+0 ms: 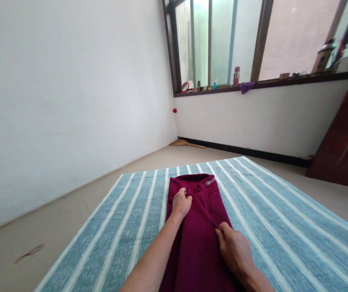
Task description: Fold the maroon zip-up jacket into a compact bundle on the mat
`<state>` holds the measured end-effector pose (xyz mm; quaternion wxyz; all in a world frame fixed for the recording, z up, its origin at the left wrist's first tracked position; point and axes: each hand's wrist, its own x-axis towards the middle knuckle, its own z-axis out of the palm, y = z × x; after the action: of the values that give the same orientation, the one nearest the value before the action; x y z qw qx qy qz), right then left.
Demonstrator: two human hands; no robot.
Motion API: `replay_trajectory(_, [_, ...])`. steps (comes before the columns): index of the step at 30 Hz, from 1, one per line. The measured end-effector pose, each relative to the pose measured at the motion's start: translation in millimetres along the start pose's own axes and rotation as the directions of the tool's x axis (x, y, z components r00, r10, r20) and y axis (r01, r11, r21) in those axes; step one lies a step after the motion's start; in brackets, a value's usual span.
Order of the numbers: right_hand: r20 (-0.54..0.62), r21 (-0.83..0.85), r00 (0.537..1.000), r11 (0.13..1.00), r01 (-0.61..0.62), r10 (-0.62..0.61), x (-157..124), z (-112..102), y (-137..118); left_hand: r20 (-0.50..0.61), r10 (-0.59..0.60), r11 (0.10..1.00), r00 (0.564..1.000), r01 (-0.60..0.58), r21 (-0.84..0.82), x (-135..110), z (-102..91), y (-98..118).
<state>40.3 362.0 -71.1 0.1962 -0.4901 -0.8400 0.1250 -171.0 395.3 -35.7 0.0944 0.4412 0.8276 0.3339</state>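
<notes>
My left hand (181,204) pinches a fold of the maroon garment (196,259) just below its SPORT label (209,182), while my right hand (234,250) grips the folded edge lower down. The garment lies on a blue-and-white striped cloth (283,227) spread over the floor. Ahead, small bottles (236,76) stand on a windowsill (265,84), with a dark red door (344,138) at right.
</notes>
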Motion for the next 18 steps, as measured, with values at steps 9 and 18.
replay_trajectory(9, [-0.232,-0.031,0.964,0.992,0.124,-0.128,-5.7,23.8,9.7,-0.07,0.186,0.982,0.98,-0.183,0.037,10.4,2.3,-16.3])
replay_trajectory(18, [-0.166,-0.036,0.981,0.995,0.095,-0.1,-3.2,29.9,11.8,0.048,0.265,0.929,0.963,-0.268,0.256,59.3,-12.8,-49.9])
